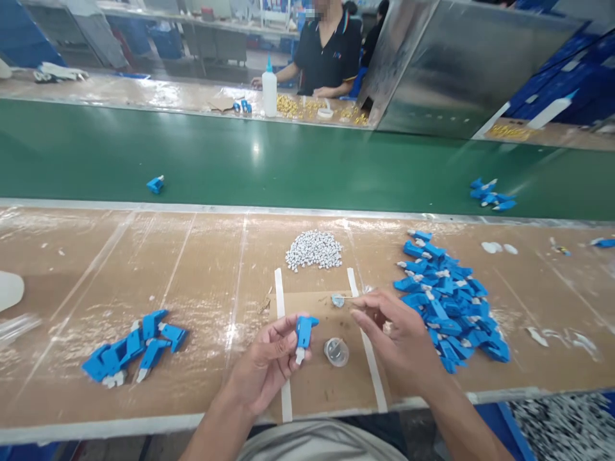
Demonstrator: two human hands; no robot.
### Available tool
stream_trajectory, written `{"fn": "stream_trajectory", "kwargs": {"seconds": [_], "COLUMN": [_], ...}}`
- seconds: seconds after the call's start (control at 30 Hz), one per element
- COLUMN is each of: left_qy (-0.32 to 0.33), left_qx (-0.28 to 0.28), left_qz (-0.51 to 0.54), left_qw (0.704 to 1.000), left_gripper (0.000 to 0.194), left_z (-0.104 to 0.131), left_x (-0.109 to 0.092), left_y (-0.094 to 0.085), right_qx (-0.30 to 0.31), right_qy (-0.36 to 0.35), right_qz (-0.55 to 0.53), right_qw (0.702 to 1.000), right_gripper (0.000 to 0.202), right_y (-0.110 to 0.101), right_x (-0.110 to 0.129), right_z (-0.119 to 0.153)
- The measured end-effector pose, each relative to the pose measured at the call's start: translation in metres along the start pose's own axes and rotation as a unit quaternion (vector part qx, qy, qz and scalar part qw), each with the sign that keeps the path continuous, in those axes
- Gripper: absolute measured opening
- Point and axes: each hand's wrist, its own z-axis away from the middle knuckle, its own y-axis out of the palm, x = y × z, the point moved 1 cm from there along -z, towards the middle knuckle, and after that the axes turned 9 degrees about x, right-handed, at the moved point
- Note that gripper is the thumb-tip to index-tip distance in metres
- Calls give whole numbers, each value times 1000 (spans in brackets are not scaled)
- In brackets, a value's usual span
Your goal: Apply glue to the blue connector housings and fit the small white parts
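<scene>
My left hand [266, 362] holds a small blue plastic part [304, 333] with a pale tip pointing down, above a cardboard sheet [312, 390]. In my right hand [391, 330] is a thin pale stick [349, 298], pinched between the fingers. Its far end touches a small light-blue blob [337, 300] on the cardboard. Between my hands stands a small round clear cup [336, 352]. Behind the cardboard lies a heap of small grey-white pieces [314, 250].
A large pile of blue parts [451, 301] lies to the right, a smaller group [134, 346] to the left. Beyond the bench, a green belt [288, 166] carries several blue parts. A person [327, 54] works across it, near a white bottle [270, 89].
</scene>
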Motion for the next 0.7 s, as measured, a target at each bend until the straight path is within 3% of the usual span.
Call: {"fn": "stream_trajectory", "kwargs": {"seconds": [0.17, 0.27, 0.53, 0.7], "left_qy": [13, 22, 22, 32], "left_qx": [-15, -26, -38, -23], "left_qz": [3, 4, 3, 6], "left_qw": [1000, 999, 999, 999], "left_gripper": [34, 35, 32, 32], "left_z": [0, 0, -1, 0], "left_x": [0, 1, 3, 4], "left_y": [-7, -10, -9, -12], "right_qx": [24, 35, 69, 55], "right_qy": [-7, -20, -12, 7], "right_qz": [152, 177, 167, 97], "right_qw": [988, 983, 984, 994], "right_gripper": [12, 15, 19, 14], "right_y": [-7, 1, 18, 5], "right_x": [-34, -47, -55, -43], "right_z": [-71, -93, -103, -102]}}
